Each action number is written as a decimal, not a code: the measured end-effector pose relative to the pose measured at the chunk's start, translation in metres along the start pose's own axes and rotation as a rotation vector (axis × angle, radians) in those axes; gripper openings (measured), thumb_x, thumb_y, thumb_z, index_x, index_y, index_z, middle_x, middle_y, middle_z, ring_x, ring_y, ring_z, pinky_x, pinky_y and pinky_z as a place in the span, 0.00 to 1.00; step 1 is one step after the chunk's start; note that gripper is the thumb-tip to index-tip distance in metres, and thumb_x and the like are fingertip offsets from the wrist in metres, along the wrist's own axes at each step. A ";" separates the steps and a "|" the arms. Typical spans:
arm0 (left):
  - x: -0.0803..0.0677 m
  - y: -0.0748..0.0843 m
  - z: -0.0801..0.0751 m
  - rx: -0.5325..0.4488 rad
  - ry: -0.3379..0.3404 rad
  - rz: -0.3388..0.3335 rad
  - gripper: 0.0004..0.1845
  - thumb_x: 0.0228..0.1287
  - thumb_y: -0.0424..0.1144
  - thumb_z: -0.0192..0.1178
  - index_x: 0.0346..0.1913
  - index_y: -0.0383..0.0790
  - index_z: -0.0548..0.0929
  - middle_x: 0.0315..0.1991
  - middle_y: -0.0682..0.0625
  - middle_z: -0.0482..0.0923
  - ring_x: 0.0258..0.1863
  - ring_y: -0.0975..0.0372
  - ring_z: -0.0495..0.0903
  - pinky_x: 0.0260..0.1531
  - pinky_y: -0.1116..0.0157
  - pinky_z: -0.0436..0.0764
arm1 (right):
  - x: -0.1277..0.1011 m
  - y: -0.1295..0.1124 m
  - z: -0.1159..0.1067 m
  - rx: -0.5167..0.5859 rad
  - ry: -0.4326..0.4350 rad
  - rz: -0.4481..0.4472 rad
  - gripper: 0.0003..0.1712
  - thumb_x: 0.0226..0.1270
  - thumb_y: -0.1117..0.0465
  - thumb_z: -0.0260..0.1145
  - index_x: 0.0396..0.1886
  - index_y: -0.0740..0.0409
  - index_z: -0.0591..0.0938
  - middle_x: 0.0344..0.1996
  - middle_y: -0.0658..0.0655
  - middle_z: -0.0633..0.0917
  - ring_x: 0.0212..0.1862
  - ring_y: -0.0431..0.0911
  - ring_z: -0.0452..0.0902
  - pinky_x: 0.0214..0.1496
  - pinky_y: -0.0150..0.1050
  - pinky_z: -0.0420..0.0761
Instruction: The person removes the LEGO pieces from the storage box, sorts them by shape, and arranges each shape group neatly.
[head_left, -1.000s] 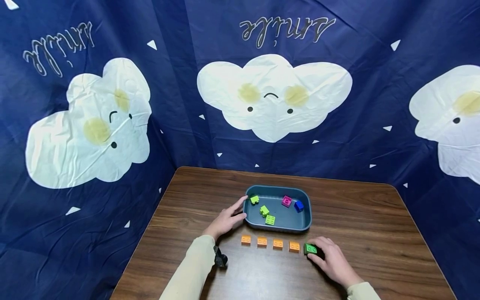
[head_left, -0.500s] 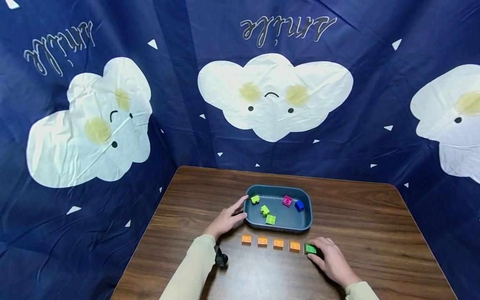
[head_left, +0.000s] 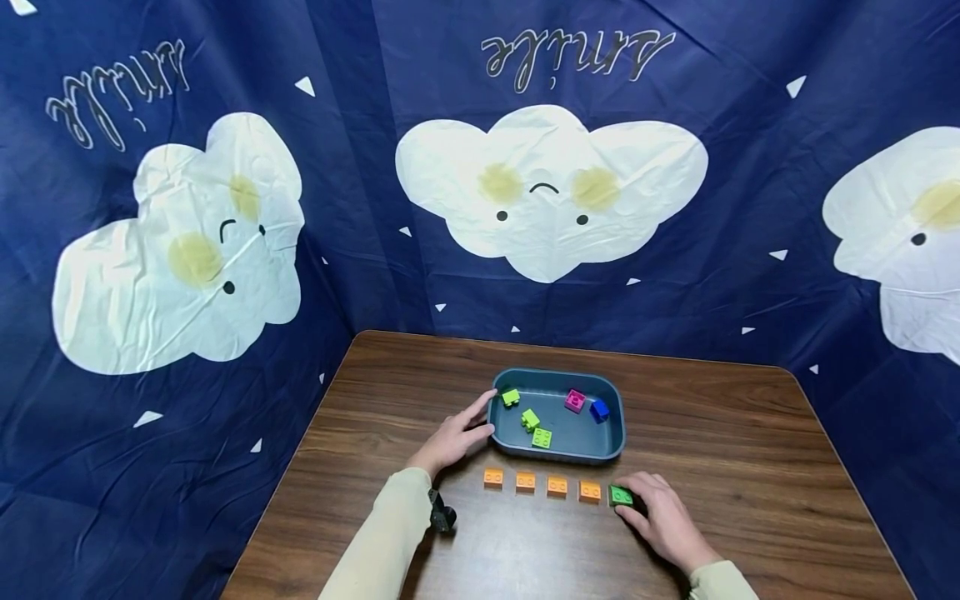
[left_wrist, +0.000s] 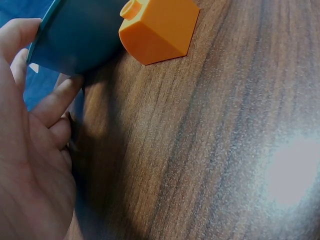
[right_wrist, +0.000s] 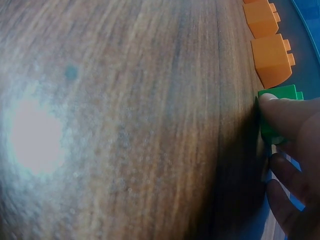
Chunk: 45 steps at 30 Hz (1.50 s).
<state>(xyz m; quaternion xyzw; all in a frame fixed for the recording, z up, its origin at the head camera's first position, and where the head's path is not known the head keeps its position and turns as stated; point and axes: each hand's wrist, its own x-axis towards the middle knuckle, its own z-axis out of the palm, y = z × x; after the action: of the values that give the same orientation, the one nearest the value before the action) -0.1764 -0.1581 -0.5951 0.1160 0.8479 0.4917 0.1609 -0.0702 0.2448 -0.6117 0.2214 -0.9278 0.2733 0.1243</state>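
My right hand (head_left: pixel 663 518) pinches a green toy building block (head_left: pixel 621 497) between thumb and fingers, at the right end of a row of orange building blocks (head_left: pixel 557 487). In the right wrist view the thumb lies across the near face of that green block (right_wrist: pixel 285 91), and the other fingers curve behind it. My left hand (head_left: pixel 450 442) touches the left side of a dark teal bin (head_left: pixel 577 458) with spread fingers. Seen from the left wrist, fingertips of the left hand (left_wrist: pixel 37 150) meet the bin's rim and outer wall (left_wrist: pixel 82 45); an orange block (left_wrist: pixel 162 30) stands close by.
Inside the bin lie several lime green blocks (head_left: pixel 542 438), a magenta block (head_left: pixel 574 401) and a blue block (head_left: pixel 599 411). A brown wooden table (head_left: pixel 750 467) carries everything. Dark blue cloth (head_left: pixel 360 208) with white clouds hangs behind and beside it.
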 end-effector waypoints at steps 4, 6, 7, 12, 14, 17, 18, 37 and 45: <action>0.000 0.000 0.000 0.003 -0.002 -0.011 0.35 0.80 0.52 0.58 0.82 0.76 0.57 0.78 0.46 0.66 0.76 0.53 0.69 0.72 0.43 0.69 | 0.000 0.000 0.000 -0.007 0.004 -0.006 0.22 0.52 0.63 0.86 0.47 0.49 0.89 0.42 0.39 0.86 0.44 0.36 0.78 0.46 0.42 0.82; 0.000 0.000 0.000 0.007 -0.002 -0.015 0.35 0.80 0.52 0.58 0.82 0.76 0.57 0.78 0.46 0.66 0.76 0.54 0.69 0.72 0.44 0.69 | 0.000 0.000 0.000 -0.008 0.005 -0.007 0.22 0.51 0.63 0.86 0.47 0.49 0.89 0.42 0.39 0.86 0.44 0.36 0.78 0.46 0.42 0.82; 0.000 0.000 0.000 0.009 -0.002 -0.014 0.35 0.80 0.52 0.58 0.82 0.76 0.57 0.78 0.46 0.66 0.76 0.54 0.69 0.72 0.44 0.69 | 0.000 0.000 0.000 -0.009 0.005 -0.007 0.22 0.52 0.63 0.86 0.47 0.49 0.89 0.42 0.39 0.86 0.44 0.36 0.78 0.46 0.42 0.82; 0.001 -0.001 0.000 0.014 -0.001 -0.009 0.35 0.80 0.52 0.58 0.81 0.80 0.57 0.78 0.47 0.67 0.76 0.55 0.69 0.72 0.44 0.70 | 0.000 -0.002 -0.002 -0.012 0.000 -0.003 0.23 0.51 0.63 0.86 0.47 0.50 0.89 0.42 0.40 0.86 0.44 0.37 0.78 0.47 0.43 0.82; 0.001 -0.001 0.000 0.011 -0.001 -0.002 0.35 0.80 0.52 0.57 0.81 0.81 0.56 0.78 0.47 0.67 0.76 0.54 0.70 0.72 0.44 0.70 | 0.000 -0.002 -0.002 -0.012 -0.002 0.002 0.23 0.51 0.63 0.86 0.48 0.50 0.89 0.43 0.41 0.86 0.45 0.38 0.78 0.47 0.43 0.82; 0.001 -0.001 0.000 0.001 -0.004 -0.001 0.35 0.80 0.52 0.57 0.81 0.80 0.56 0.78 0.47 0.66 0.76 0.54 0.70 0.71 0.44 0.70 | 0.000 -0.003 -0.003 -0.009 -0.001 0.008 0.24 0.50 0.64 0.86 0.48 0.51 0.89 0.43 0.41 0.87 0.45 0.38 0.78 0.46 0.43 0.82; 0.001 -0.001 0.000 -0.001 -0.005 -0.001 0.35 0.80 0.52 0.57 0.81 0.79 0.56 0.78 0.47 0.66 0.76 0.54 0.70 0.71 0.44 0.70 | 0.000 -0.003 -0.002 -0.009 -0.001 0.008 0.24 0.50 0.64 0.86 0.48 0.51 0.89 0.43 0.42 0.87 0.45 0.38 0.78 0.46 0.43 0.82; -0.003 -0.001 0.001 0.009 -0.002 -0.012 0.34 0.80 0.54 0.57 0.80 0.83 0.56 0.78 0.47 0.68 0.76 0.56 0.69 0.72 0.44 0.69 | -0.001 -0.003 -0.004 -0.016 -0.034 0.037 0.25 0.50 0.62 0.87 0.50 0.53 0.89 0.44 0.43 0.87 0.46 0.39 0.80 0.48 0.45 0.83; -0.001 -0.001 0.000 0.007 0.000 -0.006 0.35 0.80 0.52 0.58 0.82 0.78 0.56 0.79 0.47 0.66 0.76 0.55 0.69 0.73 0.44 0.68 | 0.002 -0.009 -0.019 0.004 -0.079 0.094 0.28 0.52 0.57 0.87 0.54 0.53 0.88 0.47 0.45 0.86 0.50 0.41 0.81 0.52 0.50 0.85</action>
<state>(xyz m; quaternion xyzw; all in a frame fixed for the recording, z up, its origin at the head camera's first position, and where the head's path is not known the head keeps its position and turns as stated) -0.1755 -0.1589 -0.5965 0.1138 0.8499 0.4883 0.1620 -0.0656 0.2485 -0.5913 0.1884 -0.9408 0.2719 0.0743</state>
